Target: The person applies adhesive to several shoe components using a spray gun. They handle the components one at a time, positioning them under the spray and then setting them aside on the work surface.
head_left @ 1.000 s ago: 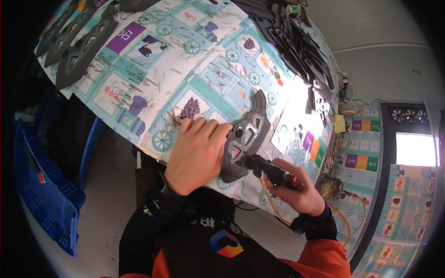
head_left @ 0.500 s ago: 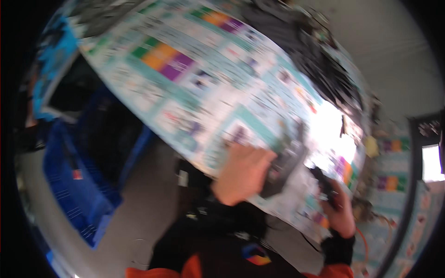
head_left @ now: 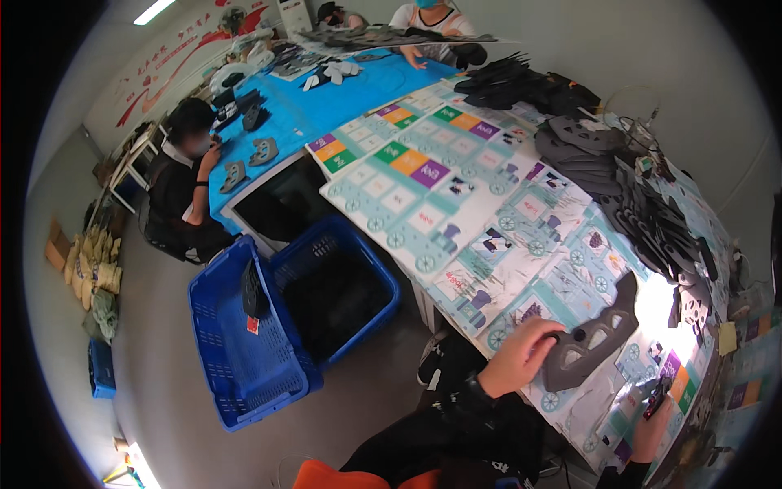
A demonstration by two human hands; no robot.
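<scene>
A dark grey flat plastic part (head_left: pixel 599 334) with several cut-out holes lies on the table's printed paper cover (head_left: pixel 456 212), near the front edge. My left hand (head_left: pixel 521 356) grips the part's left end. My right hand (head_left: pixel 650 430) is lower right of the part, closed around a slim black and red tool (head_left: pixel 658 398) that points up toward it. The tool's tip is apart from the part.
Stacks of dark parts (head_left: pixel 652 216) line the table's right side and far end (head_left: pixel 509 81). Two blue crates (head_left: pixel 244 350) (head_left: pixel 346 281) stand on the floor to my left. A seated person (head_left: pixel 183 175) works at a blue-covered table (head_left: pixel 326 98); others sit at the far end.
The view has swung wide to the left, taking in the room. My left hand has slid to the part's left end, and the right hand with the tool has drawn away to the lower right.
</scene>
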